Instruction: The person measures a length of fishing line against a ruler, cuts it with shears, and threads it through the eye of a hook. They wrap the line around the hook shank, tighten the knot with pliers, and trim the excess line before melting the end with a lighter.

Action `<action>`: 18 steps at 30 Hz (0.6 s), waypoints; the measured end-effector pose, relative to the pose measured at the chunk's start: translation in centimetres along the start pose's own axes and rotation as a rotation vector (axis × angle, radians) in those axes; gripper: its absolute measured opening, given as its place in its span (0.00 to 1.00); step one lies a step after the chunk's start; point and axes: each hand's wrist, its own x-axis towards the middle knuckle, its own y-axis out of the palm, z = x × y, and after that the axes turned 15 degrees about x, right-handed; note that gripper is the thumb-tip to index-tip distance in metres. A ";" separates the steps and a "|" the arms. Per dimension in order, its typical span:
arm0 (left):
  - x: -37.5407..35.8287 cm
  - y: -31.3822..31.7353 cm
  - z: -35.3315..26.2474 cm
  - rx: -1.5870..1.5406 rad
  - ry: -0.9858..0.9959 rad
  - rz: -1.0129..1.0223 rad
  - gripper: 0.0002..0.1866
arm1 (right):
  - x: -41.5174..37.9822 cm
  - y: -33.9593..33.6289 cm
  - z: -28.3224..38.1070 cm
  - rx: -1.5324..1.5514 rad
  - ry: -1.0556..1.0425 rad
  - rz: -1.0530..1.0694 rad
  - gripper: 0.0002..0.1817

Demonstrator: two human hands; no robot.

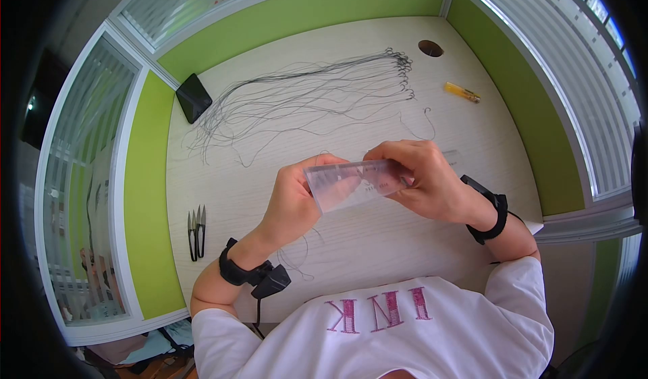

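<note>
A clear plastic packet (341, 193) with small dark print is held up in front of me, above the table. My left hand (297, 193) is closed on its left side, some fingers showing through the plastic. My right hand (422, 176) pinches its right side, thumb and fingers together at the upper edge. Something small and dark shows near my right fingertips, too small to name. A thin loose line (304, 252) curls on the table below my left hand. One hook (427, 111) with thin line lies just beyond my right hand.
Many hooks (405, 68) with long dark lines (290, 78) spread across the table's back. A black phone-like slab (194, 98) rests at their left end. Thread snips (197, 234) lie left, a yellow lighter (462, 93) right, near a round hole (430, 48). Green partitions (145, 197) enclose the table.
</note>
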 end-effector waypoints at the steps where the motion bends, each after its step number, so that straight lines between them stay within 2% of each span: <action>1: 0.0 -0.1 0.0 -0.004 -0.023 0.017 0.08 | 0.0 0.0 0.0 -0.001 0.000 -0.001 0.12; 5: 0.0 0.2 0.3 -0.090 -0.055 0.034 0.09 | -0.1 0.3 0.0 0.015 -0.010 -0.010 0.11; 16: 0.1 -0.6 -0.1 -0.027 -0.035 0.093 0.08 | -0.3 -1.1 0.5 -0.002 0.019 -0.023 0.11; 18: 0.2 -1.0 -0.2 -0.036 -0.031 0.092 0.07 | -0.3 -2.5 0.4 -0.120 -0.027 0.007 0.12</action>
